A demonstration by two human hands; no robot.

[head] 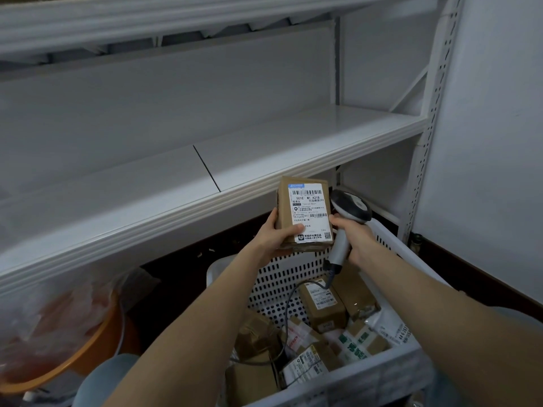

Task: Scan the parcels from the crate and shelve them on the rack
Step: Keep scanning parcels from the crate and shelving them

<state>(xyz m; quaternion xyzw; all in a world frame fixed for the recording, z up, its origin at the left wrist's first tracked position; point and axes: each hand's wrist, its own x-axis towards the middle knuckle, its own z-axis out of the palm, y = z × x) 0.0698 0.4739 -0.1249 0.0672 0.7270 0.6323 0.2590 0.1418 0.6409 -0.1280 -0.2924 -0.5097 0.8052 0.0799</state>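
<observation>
The person's left hand point(274, 235) holds a small brown cardboard parcel point(305, 212) upright in the air above the crate, thumb pressed on the lower edge of its white shipping label and the other fingers wrapped behind. The right hand point(357, 239) is curled round the grey handle of a barcode scanner point(351, 205), whose dark head sits just beside the parcel's right edge. The scanner's cable point(289, 306) drops into the white perforated crate point(282, 280), where more labelled parcels point(323, 306) lie jumbled. Behind the held parcel runs the white metal rack point(264, 142). An orange basin point(97, 348) stands lower left.
</observation>
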